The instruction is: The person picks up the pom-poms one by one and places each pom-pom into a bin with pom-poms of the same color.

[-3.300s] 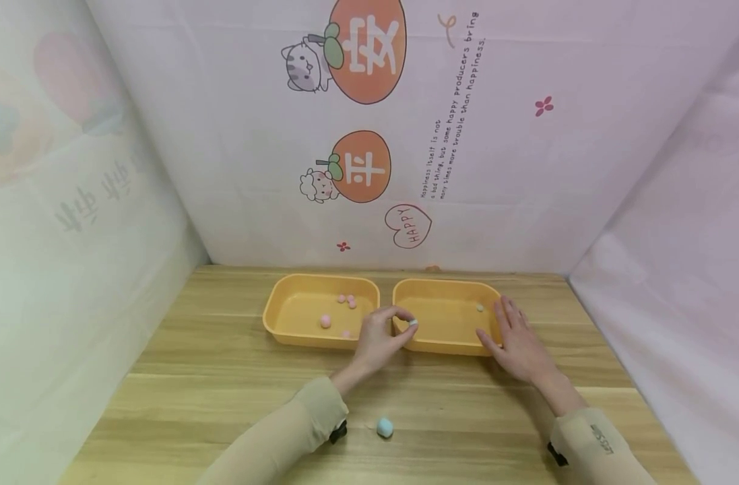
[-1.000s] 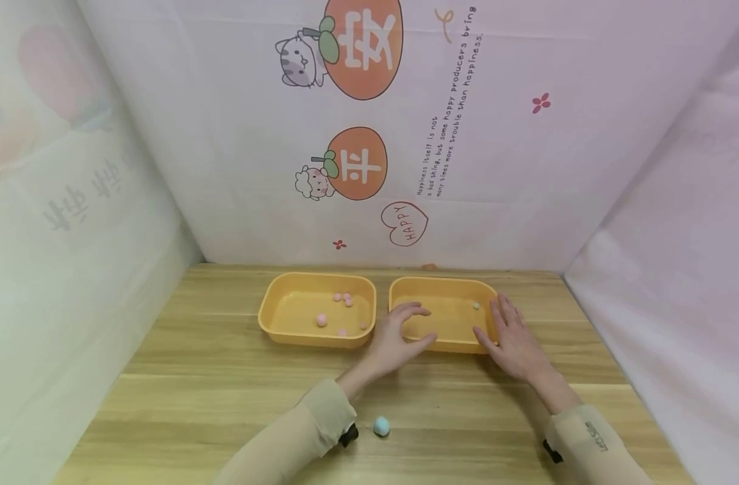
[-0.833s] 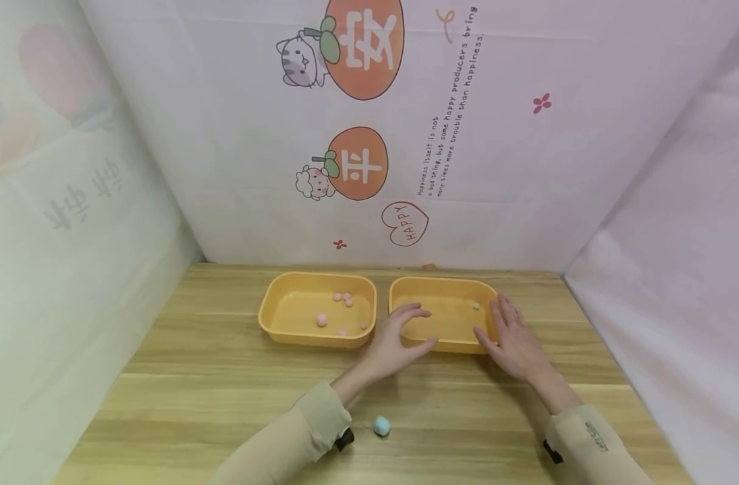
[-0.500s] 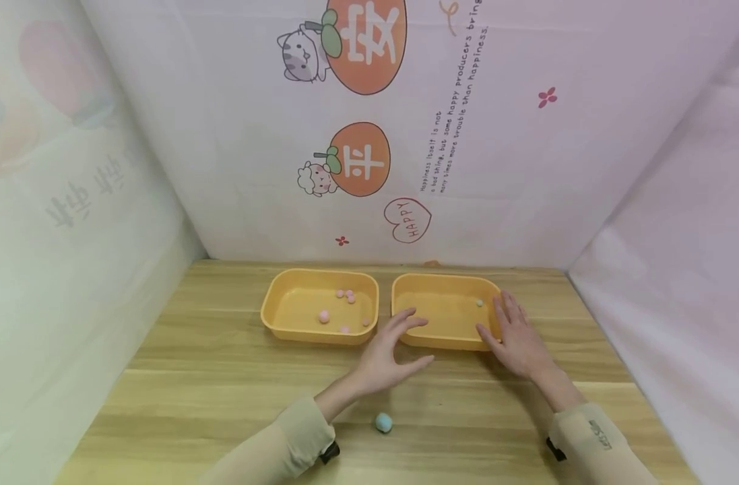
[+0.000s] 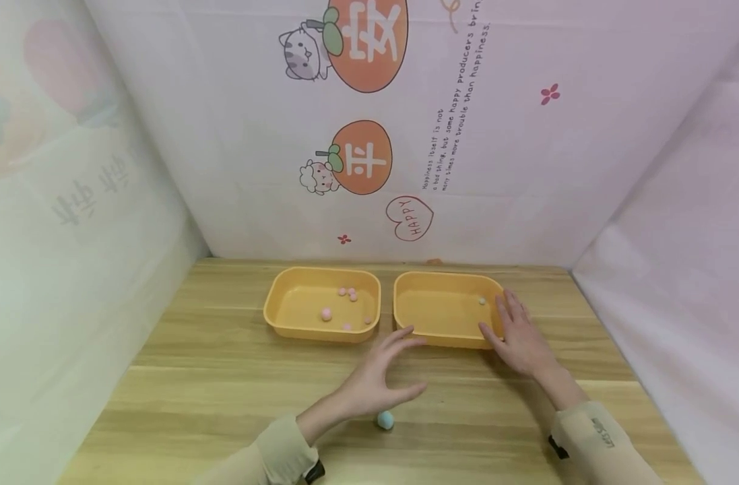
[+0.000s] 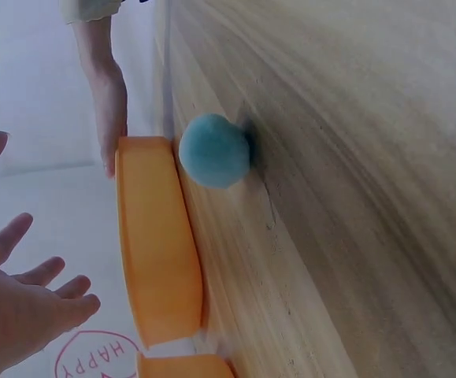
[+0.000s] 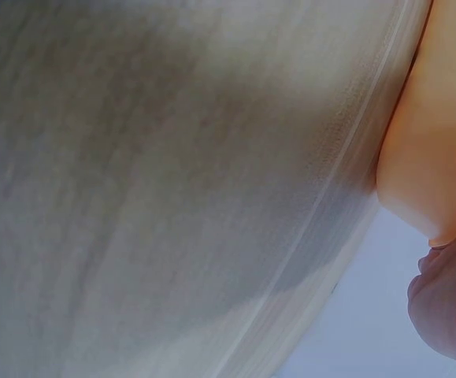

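My left hand hovers over the table with fingers spread and nothing between them. Just below it lies a light blue ball, which looks soft; in the left wrist view the blue ball sits on the wood, apart from the fingers. My right hand rests against the right end of the right yellow tray, its fingers fairly straight at the rim. That tray holds a small pale green ball. In the right wrist view, part of the right hand touches the tray's corner.
A second yellow tray stands left of the first with a narrow gap between them. Several pink balls of different sizes lie in it. Printed cloth walls enclose the wooden table at the back and sides.
My left hand was pinching a small pale blue piece over the right tray; its fingers have since spread, the piece is out of them, and the hand has drawn back towards the blue ball.
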Action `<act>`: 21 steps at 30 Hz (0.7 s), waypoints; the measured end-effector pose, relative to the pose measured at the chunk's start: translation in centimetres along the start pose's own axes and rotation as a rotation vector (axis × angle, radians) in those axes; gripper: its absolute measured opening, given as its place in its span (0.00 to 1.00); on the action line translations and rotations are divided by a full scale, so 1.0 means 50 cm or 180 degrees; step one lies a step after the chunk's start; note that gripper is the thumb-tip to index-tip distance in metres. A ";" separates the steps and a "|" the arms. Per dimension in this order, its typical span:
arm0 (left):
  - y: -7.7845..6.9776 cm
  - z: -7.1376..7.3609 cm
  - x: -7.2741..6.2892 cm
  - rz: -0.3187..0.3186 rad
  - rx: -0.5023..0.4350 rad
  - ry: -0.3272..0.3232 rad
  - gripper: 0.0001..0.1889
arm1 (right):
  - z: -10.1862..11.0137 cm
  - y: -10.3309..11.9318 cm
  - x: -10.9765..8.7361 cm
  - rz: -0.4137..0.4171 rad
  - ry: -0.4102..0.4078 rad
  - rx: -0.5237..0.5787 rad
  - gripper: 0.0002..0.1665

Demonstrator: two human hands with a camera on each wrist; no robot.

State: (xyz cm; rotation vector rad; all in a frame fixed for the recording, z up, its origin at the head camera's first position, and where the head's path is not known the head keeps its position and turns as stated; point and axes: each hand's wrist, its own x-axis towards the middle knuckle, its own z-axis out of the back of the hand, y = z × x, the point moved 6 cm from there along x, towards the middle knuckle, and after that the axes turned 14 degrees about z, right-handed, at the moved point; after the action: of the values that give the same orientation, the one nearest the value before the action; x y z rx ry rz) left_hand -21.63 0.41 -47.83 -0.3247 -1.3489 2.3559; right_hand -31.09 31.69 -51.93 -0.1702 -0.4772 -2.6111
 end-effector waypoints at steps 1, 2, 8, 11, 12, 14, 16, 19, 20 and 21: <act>0.001 -0.001 -0.002 0.0003 0.0002 0.0019 0.36 | 0.000 -0.001 0.000 -0.0005 0.0015 0.0002 0.55; 0.002 -0.002 -0.005 0.0008 0.0013 0.0036 0.36 | 0.000 -0.001 0.000 -0.0005 0.0026 0.0008 0.55; 0.013 0.000 -0.023 0.0036 0.0103 0.0067 0.35 | -0.002 -0.004 -0.002 -0.0026 0.0040 0.0050 0.55; 0.021 0.005 -0.032 0.0075 0.0149 0.0013 0.36 | -0.002 -0.004 -0.001 -0.0034 0.0040 0.0048 0.55; 0.024 0.007 -0.036 0.0092 0.0152 0.0000 0.37 | -0.001 -0.004 -0.001 -0.0037 0.0041 0.0049 0.55; 0.030 0.009 -0.044 0.0118 0.0170 -0.0029 0.37 | 0.000 -0.003 0.000 -0.0042 0.0050 0.0050 0.55; 0.035 0.011 -0.052 0.0130 0.0185 -0.0034 0.37 | 0.001 -0.003 0.000 -0.0045 0.0051 0.0052 0.55; 0.044 0.012 -0.065 0.0126 0.0253 -0.0028 0.37 | 0.000 -0.003 0.000 -0.0056 0.0077 0.0065 0.56; 0.047 0.012 -0.070 0.0126 0.0300 -0.0022 0.38 | -0.001 -0.003 0.000 -0.0057 0.0083 0.0070 0.56; 0.050 0.012 -0.075 0.0133 0.0343 -0.0007 0.38 | -0.002 -0.004 0.000 -0.0060 0.0090 0.0062 0.56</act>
State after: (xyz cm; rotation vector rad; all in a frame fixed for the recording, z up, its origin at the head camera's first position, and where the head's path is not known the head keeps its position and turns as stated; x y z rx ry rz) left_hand -19.08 -2.87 -49.70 -0.3214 -1.2216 2.4529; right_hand -31.19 31.83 -52.08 -0.1229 -0.4966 -2.6227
